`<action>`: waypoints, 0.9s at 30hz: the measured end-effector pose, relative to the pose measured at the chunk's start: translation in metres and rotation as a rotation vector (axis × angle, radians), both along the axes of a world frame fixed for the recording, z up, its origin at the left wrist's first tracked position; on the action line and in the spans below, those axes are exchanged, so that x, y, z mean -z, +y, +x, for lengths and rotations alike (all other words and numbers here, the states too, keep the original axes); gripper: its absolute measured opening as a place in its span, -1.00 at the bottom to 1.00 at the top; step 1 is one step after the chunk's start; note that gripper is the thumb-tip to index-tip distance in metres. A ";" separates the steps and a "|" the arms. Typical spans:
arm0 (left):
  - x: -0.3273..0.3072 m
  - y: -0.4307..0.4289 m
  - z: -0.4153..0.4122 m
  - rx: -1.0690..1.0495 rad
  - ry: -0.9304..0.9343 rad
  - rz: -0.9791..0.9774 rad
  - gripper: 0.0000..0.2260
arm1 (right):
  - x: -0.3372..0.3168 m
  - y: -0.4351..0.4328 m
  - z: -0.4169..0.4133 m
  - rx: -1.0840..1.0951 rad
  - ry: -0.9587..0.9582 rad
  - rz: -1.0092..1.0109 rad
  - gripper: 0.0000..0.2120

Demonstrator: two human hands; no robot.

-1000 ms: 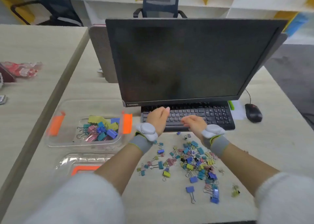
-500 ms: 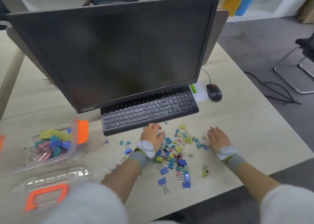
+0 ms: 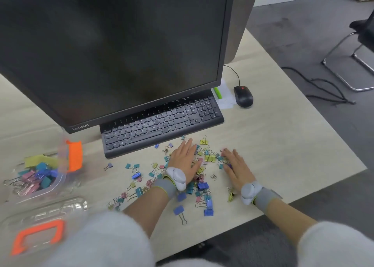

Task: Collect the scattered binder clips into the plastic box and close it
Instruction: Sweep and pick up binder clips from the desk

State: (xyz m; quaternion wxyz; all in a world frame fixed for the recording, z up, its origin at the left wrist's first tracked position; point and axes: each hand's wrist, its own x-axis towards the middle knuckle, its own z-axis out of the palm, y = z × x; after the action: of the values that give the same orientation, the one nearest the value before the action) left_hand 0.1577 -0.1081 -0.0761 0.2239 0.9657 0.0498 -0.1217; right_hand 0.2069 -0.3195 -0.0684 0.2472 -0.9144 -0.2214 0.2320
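Observation:
Several coloured binder clips (image 3: 206, 157) lie scattered on the desk in front of the keyboard. My left hand (image 3: 185, 160) rests flat, palm down, on the left part of the pile. My right hand (image 3: 235, 165) lies flat on the pile's right edge, fingers spread. Neither hand grips anything that I can see. The clear plastic box (image 3: 58, 182) with orange latches stands at the far left and holds several clips. Its clear lid (image 3: 50, 218) with an orange handle lies on the desk in front of the box. More clips trail toward the box (image 3: 135, 174).
A black monitor (image 3: 113, 50) and black keyboard (image 3: 162, 123) stand right behind the clips. A black mouse (image 3: 243, 96) lies to the right of the keyboard. The desk's front edge (image 3: 263, 212) runs just below my wrists. A chair (image 3: 356, 50) stands on the floor at right.
The view has swung right. Both hands have come down from the keyboard's edge onto the clips, and the right hand has since slid left toward the pile's middle.

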 end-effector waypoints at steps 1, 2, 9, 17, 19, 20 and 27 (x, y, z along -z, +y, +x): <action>0.002 -0.002 -0.004 0.022 -0.011 0.000 -0.46 | -0.001 0.002 -0.003 -0.026 -0.002 0.031 -0.51; 0.004 -0.010 -0.008 0.052 -0.021 -0.001 -0.45 | -0.001 -0.001 -0.006 -0.044 -0.009 0.054 -0.48; 0.004 -0.027 -0.030 0.213 -0.153 0.089 -0.25 | -0.001 -0.029 -0.016 -0.284 -0.258 -0.043 -0.04; 0.013 -0.035 -0.039 0.216 -0.027 0.158 -0.20 | 0.009 -0.035 -0.017 -0.277 -0.296 -0.228 -0.03; 0.011 -0.037 -0.038 0.213 -0.039 0.172 -0.28 | 0.011 -0.031 -0.014 -0.226 -0.384 -0.202 -0.09; 0.010 -0.038 -0.037 0.208 -0.058 0.185 -0.32 | 0.011 -0.029 -0.011 -0.209 -0.414 -0.207 -0.11; 0.000 -0.038 -0.034 0.221 -0.259 0.303 -0.66 | 0.020 -0.007 0.000 -0.123 -0.556 -0.156 -0.34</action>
State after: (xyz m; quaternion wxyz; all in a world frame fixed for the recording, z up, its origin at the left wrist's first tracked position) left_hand 0.1242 -0.1462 -0.0762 0.0660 0.9954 -0.0680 -0.0114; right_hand 0.2072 -0.3264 -0.0886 0.0917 -0.9440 -0.3169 0.0035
